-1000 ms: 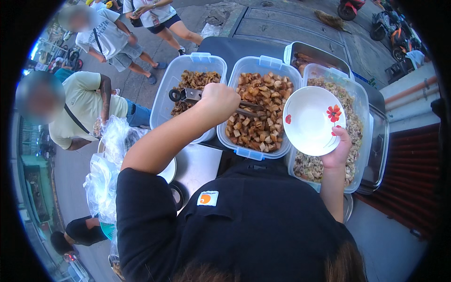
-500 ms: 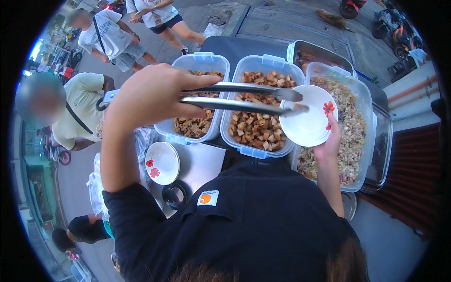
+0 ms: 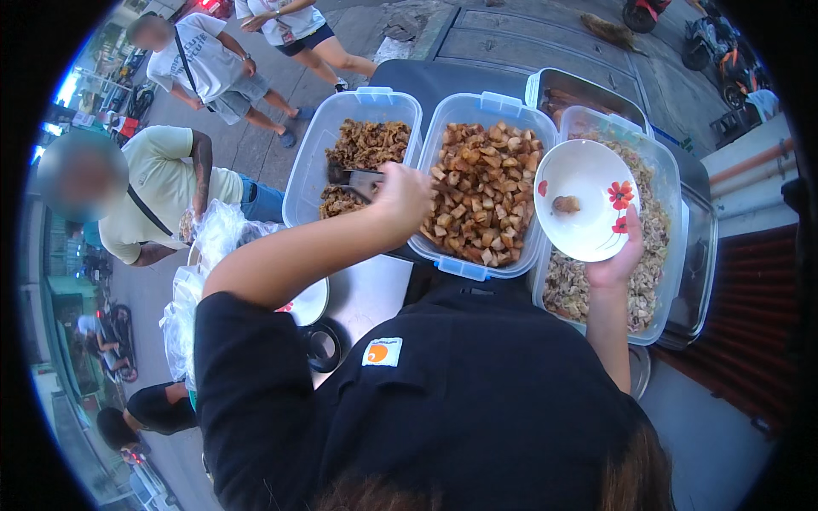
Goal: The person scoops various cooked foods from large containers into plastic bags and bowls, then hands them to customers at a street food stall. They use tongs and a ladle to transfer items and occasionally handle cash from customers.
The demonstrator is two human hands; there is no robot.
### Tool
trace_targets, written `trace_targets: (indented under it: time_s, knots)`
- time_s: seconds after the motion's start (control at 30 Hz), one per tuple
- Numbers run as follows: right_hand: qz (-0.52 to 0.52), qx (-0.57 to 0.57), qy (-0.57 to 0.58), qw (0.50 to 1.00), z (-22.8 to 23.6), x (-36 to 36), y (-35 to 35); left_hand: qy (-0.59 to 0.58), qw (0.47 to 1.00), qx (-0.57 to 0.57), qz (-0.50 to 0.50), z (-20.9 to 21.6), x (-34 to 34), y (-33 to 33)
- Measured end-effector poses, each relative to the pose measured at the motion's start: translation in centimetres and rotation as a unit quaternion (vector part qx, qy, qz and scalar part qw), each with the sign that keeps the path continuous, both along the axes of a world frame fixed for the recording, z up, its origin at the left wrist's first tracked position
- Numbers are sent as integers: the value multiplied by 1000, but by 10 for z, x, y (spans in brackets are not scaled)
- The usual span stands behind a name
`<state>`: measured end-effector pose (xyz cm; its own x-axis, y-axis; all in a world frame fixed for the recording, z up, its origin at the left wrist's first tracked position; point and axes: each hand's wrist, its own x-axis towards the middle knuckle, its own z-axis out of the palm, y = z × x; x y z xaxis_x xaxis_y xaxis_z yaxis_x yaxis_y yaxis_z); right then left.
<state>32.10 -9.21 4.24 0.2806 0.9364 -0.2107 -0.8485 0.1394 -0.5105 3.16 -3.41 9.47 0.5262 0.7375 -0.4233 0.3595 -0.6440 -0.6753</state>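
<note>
My left hand [image 3: 404, 203] is closed around metal tongs [image 3: 365, 180], whose ends reach into the left plastic tub [image 3: 308, 189] of browned shredded meat [image 3: 371, 145]. My right hand [image 3: 615, 261] grips the edge of a white bowl [image 3: 581, 240] with red flowers, tilted above the right tub. One small brown piece of food [image 3: 566, 204] lies inside the bowl. Between my hands stands the middle tub [image 3: 474, 271], filled with diced browned chunks [image 3: 487, 183]. Chopped pale meat [image 3: 588, 294] fills the right tub [image 3: 669, 294].
A metal tray [image 3: 588, 78] with food stands behind the right tub. At the left are another flowered bowl [image 3: 313, 300], partly under my forearm, a small black bowl [image 3: 321, 345] and plastic bags [image 3: 177, 319]. A person in a pale shirt [image 3: 175, 175] stands beside the table.
My left hand has swung the tongs from over the bowl down into the left tub. A brown piece now lies in the bowl, which has shifted slightly right.
</note>
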Motion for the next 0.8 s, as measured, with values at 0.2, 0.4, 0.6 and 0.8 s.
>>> trace_targets:
  time_s: [0.2, 0.4, 0.6, 0.8]
  knots:
    - [-65, 15, -73, 995, 24, 25, -13, -41, 980, -193, -4, -37, 3, 46]
    - [-60, 18, -54, 997, 23, 37, -23, -90, 974, -207, 31, 14, -20, 71]
    - [-35, 0, -26, 999, 17, 36, -23, -139, 983, -117, 39, 74, -25, 64]
    - [-11, 25, -33, 999, 15, 30, -18, -145, 987, -3, 72, 33, -6, 66]
